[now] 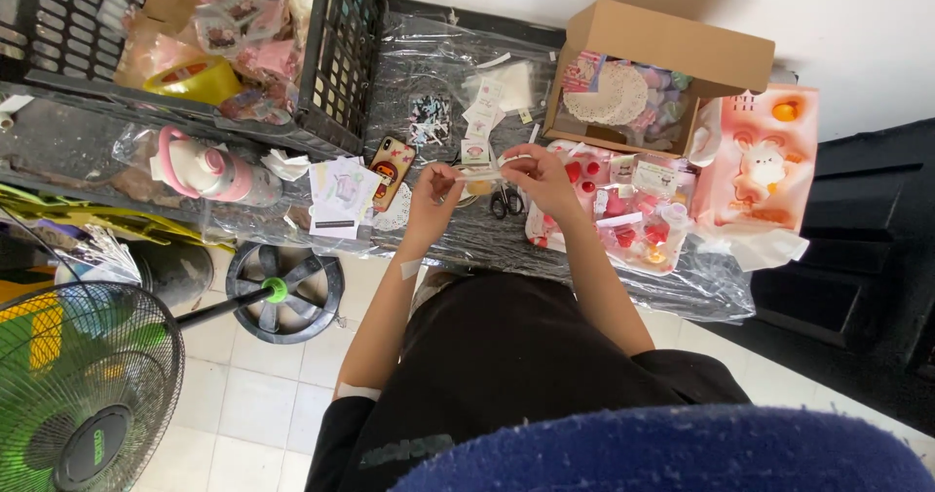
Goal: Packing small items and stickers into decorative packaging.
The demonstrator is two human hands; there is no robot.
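Two hands, left hand (pixel 433 192) and right hand (pixel 538 175), pinch one strip (pixel 484 173) (one scissors (pixel 505 201) below).

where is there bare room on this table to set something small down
One bare patch of the plastic-covered dark table lies along the near edge under the hands, between the white paper cards and the clear tray of red trinkets. Another lies between the black crate and the brown cardboard box. Elsewhere it is crowded.

Bright, even daylight from my head camera, soft at the margins.

I see glare streaking the clear plastic sheet (pixel 623 283) over the bench (pixel 88 146), and the white wall (pixel 857 34) nearly washes out at top right. Shadows stay soft and short. The blue cloth (pixel 672 453) at the bottom edge is blurred, close to the lens; the fan (pixel 83 385) bends with wide-angle distortion at the left corner.
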